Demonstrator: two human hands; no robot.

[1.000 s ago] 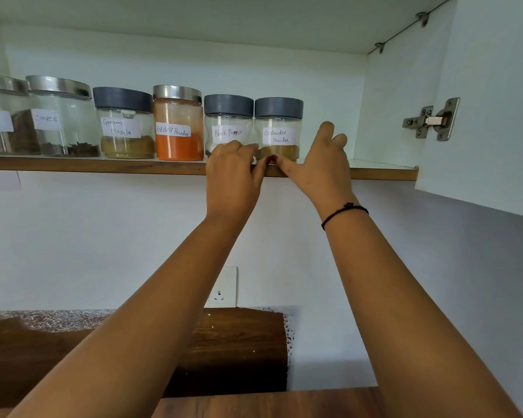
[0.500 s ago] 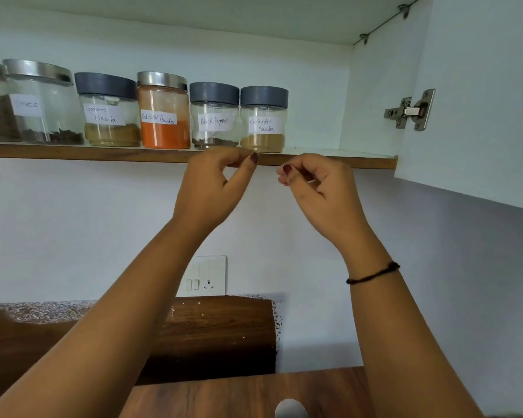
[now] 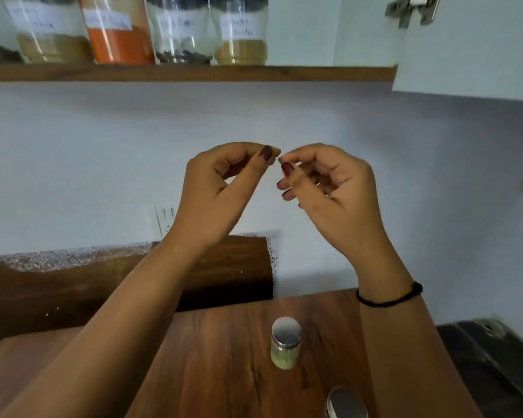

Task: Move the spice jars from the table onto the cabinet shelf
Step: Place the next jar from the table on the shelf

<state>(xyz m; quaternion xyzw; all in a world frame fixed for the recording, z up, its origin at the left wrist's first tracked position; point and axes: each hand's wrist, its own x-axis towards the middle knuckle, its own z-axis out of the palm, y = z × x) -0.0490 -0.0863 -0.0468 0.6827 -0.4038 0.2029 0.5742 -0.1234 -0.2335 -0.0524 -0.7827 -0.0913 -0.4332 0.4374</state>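
Observation:
Several labelled spice jars stand in a row on the cabinet shelf (image 3: pixel 194 73): a brownish one (image 3: pixel 52 34), an orange-red one (image 3: pixel 118 34), a black pepper jar (image 3: pixel 181 34) and a coriander powder jar (image 3: pixel 242 34) at the right end. On the wooden table (image 3: pixel 224 357) stands a small jar (image 3: pixel 286 346) with a silver lid and pale green contents. A second silver lid (image 3: pixel 346 404) shows at the bottom edge. My left hand (image 3: pixel 221 188) and my right hand (image 3: pixel 329 182) hover side by side between shelf and table, fingers curled, holding nothing.
The open white cabinet door (image 3: pixel 471 49) with its hinge (image 3: pixel 414 9) juts out at the upper right. A wall socket (image 3: pixel 163 220) sits above a dark wooden backboard (image 3: pixel 73 282). A dark object (image 3: pixel 495 357) lies beside the table at the right.
Both hands have left the shelf edge and come down away from the jars. The view has tilted down, so the table and its small jar now show.

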